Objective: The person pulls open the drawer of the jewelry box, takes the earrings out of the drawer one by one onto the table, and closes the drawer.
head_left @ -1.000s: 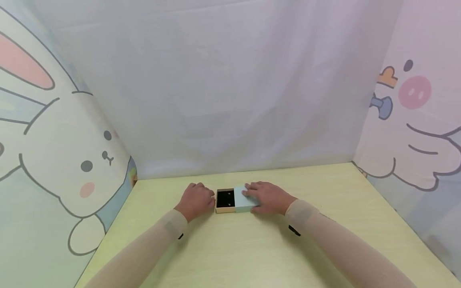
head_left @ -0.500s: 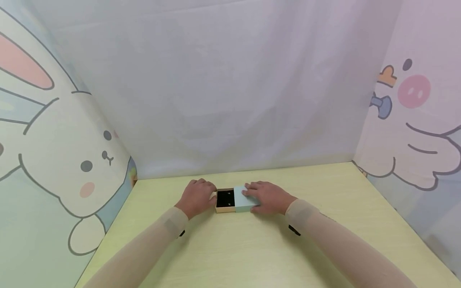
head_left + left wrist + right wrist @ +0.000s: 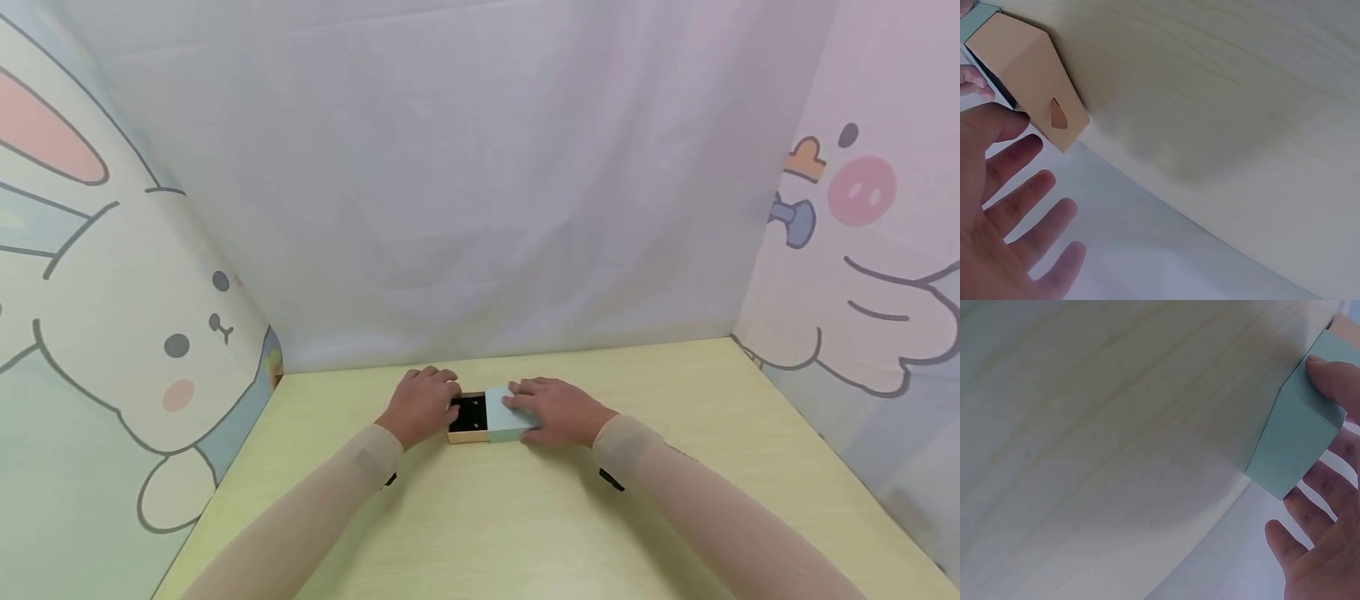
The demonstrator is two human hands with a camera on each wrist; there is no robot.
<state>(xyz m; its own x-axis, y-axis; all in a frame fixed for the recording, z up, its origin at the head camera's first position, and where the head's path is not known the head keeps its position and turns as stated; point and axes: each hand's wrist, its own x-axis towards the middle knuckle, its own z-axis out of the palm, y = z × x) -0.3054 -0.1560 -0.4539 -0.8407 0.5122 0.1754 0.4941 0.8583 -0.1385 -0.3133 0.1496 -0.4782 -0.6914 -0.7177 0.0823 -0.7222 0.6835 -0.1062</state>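
Observation:
A jewelry box lies on the table, its pale blue sleeve (image 3: 504, 412) pulled partway off a tan inner drawer (image 3: 468, 437). Black padding (image 3: 469, 414) fills the drawer's exposed part, with two tiny shiny pieces, perhaps ear studs, on it. My right hand (image 3: 568, 412) grips the sleeve's right end, thumb along the near side and fingers over the top. At the drawer's left end is my left hand (image 3: 422, 406), fingers spread and relaxed. In the left wrist view its thumb (image 3: 1007, 122) is at the rim of the drawer, close to a small cut-out notch (image 3: 1059, 115) in the end wall.
The light wooden table (image 3: 450, 517) runs back to a plain pale curtain (image 3: 465, 208). Cartoon-printed cloth hangs on both sides, a rabbit (image 3: 150, 333) at left and a pink-cheeked figure (image 3: 862, 275) at right.
My left hand has shifted right and slightly away from me, its fingers and thumb now overlapping the drawer's left end. The right hand and the box have stayed about where they were.

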